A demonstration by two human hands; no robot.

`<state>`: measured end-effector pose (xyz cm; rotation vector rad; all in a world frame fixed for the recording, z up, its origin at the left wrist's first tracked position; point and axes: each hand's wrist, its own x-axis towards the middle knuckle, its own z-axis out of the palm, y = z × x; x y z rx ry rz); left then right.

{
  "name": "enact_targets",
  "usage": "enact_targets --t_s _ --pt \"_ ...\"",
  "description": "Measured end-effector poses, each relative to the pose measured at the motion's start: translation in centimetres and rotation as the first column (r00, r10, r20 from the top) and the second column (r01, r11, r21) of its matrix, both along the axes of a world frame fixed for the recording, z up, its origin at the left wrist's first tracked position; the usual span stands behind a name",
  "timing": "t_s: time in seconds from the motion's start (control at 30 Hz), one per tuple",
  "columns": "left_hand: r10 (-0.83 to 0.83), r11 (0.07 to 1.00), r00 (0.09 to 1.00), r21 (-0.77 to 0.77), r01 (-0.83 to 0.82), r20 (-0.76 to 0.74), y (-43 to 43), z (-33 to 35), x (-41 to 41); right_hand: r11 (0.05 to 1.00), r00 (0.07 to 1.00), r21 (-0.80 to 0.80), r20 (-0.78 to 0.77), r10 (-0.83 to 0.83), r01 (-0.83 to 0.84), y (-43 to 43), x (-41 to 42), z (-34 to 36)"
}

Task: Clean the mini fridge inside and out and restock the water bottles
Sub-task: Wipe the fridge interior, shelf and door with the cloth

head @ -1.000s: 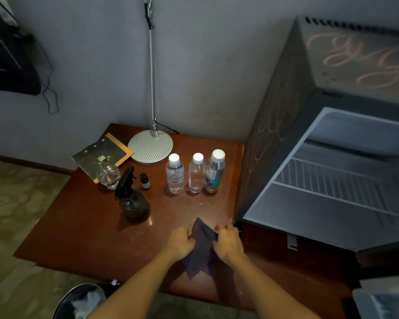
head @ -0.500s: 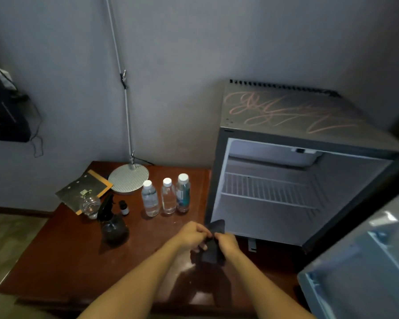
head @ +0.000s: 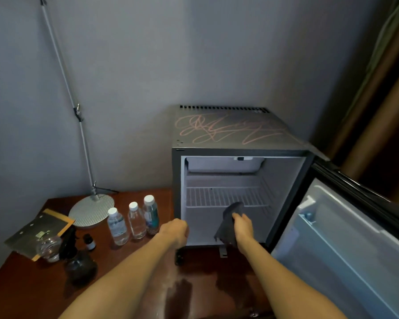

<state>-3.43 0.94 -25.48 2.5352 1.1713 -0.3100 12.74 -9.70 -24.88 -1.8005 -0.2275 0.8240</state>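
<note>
The mini fridge (head: 230, 132) stands open on the wooden table (head: 32, 286), pink scribbles across its top. Its door (head: 346, 245) swings out to the right. Inside I see a wire shelf (head: 224, 196) and no bottles. My right hand (head: 243, 229) grips a dark cloth (head: 228, 224) in front of the lower compartment. My left hand (head: 174, 231) is a closed fist at the fridge's lower left corner, holding nothing. Three water bottles (head: 134, 221) stand in a row left of the fridge.
A dark spray bottle (head: 78, 261), a small dark vial (head: 89, 241) and a glass jar (head: 47, 248) sit at the table's left. A round lamp base (head: 90, 214) with its pole and a flat booklet (head: 39, 233) lie behind them. Wet patches (head: 177, 293) shine on the wood.
My left hand has let go of the cloth. My right hand has carried it up and right into the fridge opening. The view has swung right, bringing the whole fridge into sight.
</note>
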Motion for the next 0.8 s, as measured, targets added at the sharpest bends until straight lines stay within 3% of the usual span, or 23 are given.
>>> enact_targets --t_s 0.17,0.3,0.37,0.43,0.53,0.6,0.7,0.8 --pt "-0.083 0.984 0.996 0.156 0.084 -0.011 2.1 3.0 0.2 0.979 0.943 0.043 0.264 -0.201 0.197 1.3 0.9 3.6" --pt "-0.042 0.967 0.999 0.251 0.042 -0.002 4.6 2.8 -1.0 0.986 0.854 -0.026 0.503 -0.128 0.163 3.1 1.6 3.8" --pt "-0.019 0.966 0.999 0.260 0.009 0.037 5.9 1.9 -1.5 0.992 0.839 -0.013 0.535 -0.100 0.126 4.9 1.5 3.4" --pt "-0.002 0.973 0.995 0.231 -0.021 0.098 6.9 0.9 -1.7 0.998 0.879 0.013 0.473 -0.065 0.067 7.0 0.5 3.0" --pt "-0.020 0.975 0.983 0.223 -0.021 0.182 8.3 -0.1 -1.4 0.988 0.980 0.129 0.188 0.066 -0.091 10.9 -2.5 3.1" --pt "-0.042 0.982 0.964 0.191 -0.009 0.261 9.2 -0.2 -1.1 0.962 0.986 0.217 0.031 0.164 -0.167 13.5 -4.6 2.9" --pt "-0.042 0.991 0.941 0.136 -0.005 0.336 10.9 0.1 -0.9 0.950 0.991 0.285 -0.015 0.132 -0.123 15.9 -5.1 2.0" --pt "-0.067 0.990 0.962 0.141 0.030 0.263 12.4 0.5 -0.6 0.900 0.985 0.421 -0.070 0.158 -0.114 17.0 -3.6 1.6"
